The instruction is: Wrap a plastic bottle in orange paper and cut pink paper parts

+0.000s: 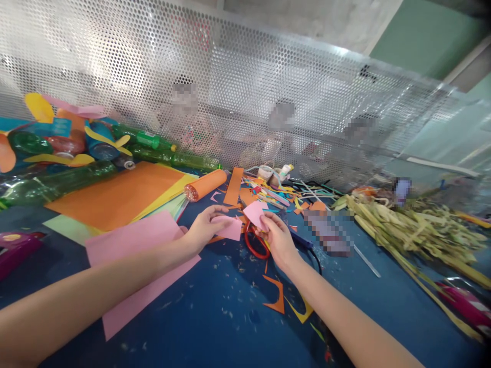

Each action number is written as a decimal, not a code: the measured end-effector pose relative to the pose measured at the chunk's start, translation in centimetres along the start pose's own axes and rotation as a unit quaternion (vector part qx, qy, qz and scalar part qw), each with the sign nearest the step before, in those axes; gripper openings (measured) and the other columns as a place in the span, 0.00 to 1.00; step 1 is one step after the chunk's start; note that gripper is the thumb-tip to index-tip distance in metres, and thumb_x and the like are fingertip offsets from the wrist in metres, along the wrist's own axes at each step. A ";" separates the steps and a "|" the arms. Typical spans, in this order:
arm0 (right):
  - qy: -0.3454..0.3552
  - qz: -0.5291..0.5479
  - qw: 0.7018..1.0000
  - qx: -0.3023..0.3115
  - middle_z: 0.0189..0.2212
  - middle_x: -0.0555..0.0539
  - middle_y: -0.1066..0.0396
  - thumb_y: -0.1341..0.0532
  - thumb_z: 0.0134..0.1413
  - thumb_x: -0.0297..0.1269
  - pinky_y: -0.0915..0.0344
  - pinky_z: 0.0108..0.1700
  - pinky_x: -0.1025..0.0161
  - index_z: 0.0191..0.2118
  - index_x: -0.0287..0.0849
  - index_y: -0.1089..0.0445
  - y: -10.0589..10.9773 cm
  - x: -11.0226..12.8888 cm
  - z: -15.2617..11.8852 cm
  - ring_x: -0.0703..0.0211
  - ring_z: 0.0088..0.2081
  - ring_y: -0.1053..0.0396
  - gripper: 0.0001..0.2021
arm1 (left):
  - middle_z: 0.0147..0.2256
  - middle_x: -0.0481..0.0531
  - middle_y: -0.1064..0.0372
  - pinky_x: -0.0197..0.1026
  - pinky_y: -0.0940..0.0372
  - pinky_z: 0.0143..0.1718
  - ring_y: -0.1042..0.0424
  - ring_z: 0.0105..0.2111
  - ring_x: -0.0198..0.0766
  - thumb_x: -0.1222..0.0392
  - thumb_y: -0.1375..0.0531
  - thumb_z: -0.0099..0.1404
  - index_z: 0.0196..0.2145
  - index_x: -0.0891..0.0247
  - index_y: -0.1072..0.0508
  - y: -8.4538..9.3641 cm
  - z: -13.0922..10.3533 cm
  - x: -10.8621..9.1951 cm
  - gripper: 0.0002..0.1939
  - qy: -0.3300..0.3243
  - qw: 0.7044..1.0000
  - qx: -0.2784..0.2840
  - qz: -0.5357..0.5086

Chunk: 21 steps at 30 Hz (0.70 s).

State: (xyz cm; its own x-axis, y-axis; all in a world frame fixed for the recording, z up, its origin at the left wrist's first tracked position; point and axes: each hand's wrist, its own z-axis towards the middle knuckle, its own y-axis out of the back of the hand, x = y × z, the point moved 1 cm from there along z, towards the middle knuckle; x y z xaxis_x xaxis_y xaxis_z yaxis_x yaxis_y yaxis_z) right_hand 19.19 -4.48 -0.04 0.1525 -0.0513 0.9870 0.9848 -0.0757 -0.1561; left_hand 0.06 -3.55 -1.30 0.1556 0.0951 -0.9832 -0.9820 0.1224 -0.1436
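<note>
My left hand (pixel 207 226) pinches a small pink paper piece (pixel 232 229) between thumb and fingers. Another pink piece (pixel 254 212), with a pointed lower edge, is held in my right hand (pixel 276 236). The two pieces are close together but apart. Red-handled scissors (pixel 256 250) lie on the table just below my right hand, their blades mostly hidden. Under my left forearm rests a large pink sheet (pixel 134 240), with an orange sheet (pixel 123 191) behind it.
An orange roll (pixel 207 185), green bottles (pixel 61 181) and paper scraps (pixel 276 296) lie on the blue table (pixel 215 322). Dried husks (pixel 418 230) and a magenta tool (pixel 466 306) are at right, another magenta tool (pixel 19 250) at left. People sit behind a perforated screen (pixel 238 87).
</note>
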 end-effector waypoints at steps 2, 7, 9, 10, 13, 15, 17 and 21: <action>0.035 -0.097 0.993 0.048 0.26 0.52 0.31 0.36 0.44 0.44 0.34 0.32 0.63 0.30 0.43 0.32 -0.2 0.0 -0.2 0.63 0.27 0.33 0.11 | 0.32 0.50 0.28 0.37 0.36 0.34 0.29 0.32 0.37 0.59 0.35 0.50 0.39 0.64 0.32 0.0 -0.1 -0.2 0.18 0.007 1.000 0.018 0.009; 0.127 -0.302 0.935 0.135 0.29 0.49 0.29 0.38 0.47 0.43 0.35 0.35 0.62 0.29 0.43 0.32 -0.9 0.0 -1.1 0.60 0.31 0.32 0.09 | 0.32 0.49 0.28 0.36 0.36 0.32 0.30 0.30 0.35 0.57 0.37 0.53 0.37 0.64 0.29 -0.1 -0.3 -0.3 0.14 0.002 1.000 0.029 0.012; 0.120 -0.302 0.935 0.144 0.28 0.50 0.28 0.38 0.48 0.42 0.35 0.33 0.63 0.29 0.43 0.33 -1.1 0.0 -1.2 0.61 0.30 0.31 0.08 | 0.32 0.50 0.28 0.36 0.35 0.32 0.30 0.30 0.36 0.52 0.38 0.55 0.37 0.64 0.28 -0.1 -0.4 -0.4 0.15 0.011 0.999 0.037 -0.007; 0.115 -0.298 0.936 0.146 0.28 0.50 0.28 0.38 0.47 0.41 0.35 0.33 0.63 0.30 0.43 0.34 -1.1 0.0 -1.3 0.61 0.29 0.31 0.08 | 0.32 0.50 0.28 0.36 0.35 0.31 0.30 0.30 0.36 0.50 0.39 0.56 0.37 0.64 0.28 -0.2 -0.4 -0.4 0.16 0.024 0.999 0.038 -0.020; 0.115 -0.280 0.943 0.135 0.29 0.50 0.27 0.38 0.48 0.39 0.35 0.36 0.61 0.33 0.43 0.36 -1.0 -0.1 -1.1 0.59 0.32 0.29 0.09 | 0.32 0.52 0.28 0.38 0.34 0.32 0.29 0.30 0.36 0.46 0.39 0.56 0.39 0.65 0.28 -0.2 -0.4 -0.5 0.20 0.065 0.995 0.020 -0.066; 0.110 -0.264 0.950 0.124 0.30 0.49 0.27 0.38 0.48 0.39 0.35 0.37 0.60 0.36 0.43 0.36 -0.8 -0.3 -0.9 0.58 0.33 0.29 0.10 | 0.33 0.53 0.28 0.38 0.34 0.34 0.29 0.31 0.36 0.48 0.37 0.54 0.40 0.65 0.29 -0.3 -0.4 -0.6 0.20 0.070 0.994 0.016 -0.083; 0.104 -0.253 0.955 0.116 0.32 0.47 0.26 0.39 0.50 0.39 0.35 0.36 0.61 0.39 0.43 0.37 -0.6 -0.5 -0.7 0.58 0.33 0.29 0.11 | 0.33 0.53 0.27 0.39 0.34 0.36 0.28 0.31 0.36 0.51 0.35 0.52 0.41 0.65 0.29 -0.3 -0.4 -0.5 0.21 0.061 0.994 0.038 -0.079; 0.116 -0.253 0.953 0.120 0.35 0.45 0.27 0.41 0.51 0.38 0.35 0.36 0.61 0.41 0.42 0.36 -0.4 -0.5 -0.6 0.58 0.35 0.29 0.11 | 0.32 0.53 0.26 0.39 0.34 0.38 0.28 0.32 0.37 0.54 0.35 0.52 0.37 0.66 0.26 -0.3 -0.3 -0.2 0.16 0.043 0.994 0.074 -0.062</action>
State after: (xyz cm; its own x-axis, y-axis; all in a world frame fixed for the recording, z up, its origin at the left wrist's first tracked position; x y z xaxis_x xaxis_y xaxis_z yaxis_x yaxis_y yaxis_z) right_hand 18.63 -5.01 -0.46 -0.3411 -0.2894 0.8944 0.9227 0.0791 0.3774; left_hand 0.33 -3.87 -1.05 0.2591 -0.0134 -0.9658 -0.9285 0.2721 -0.2529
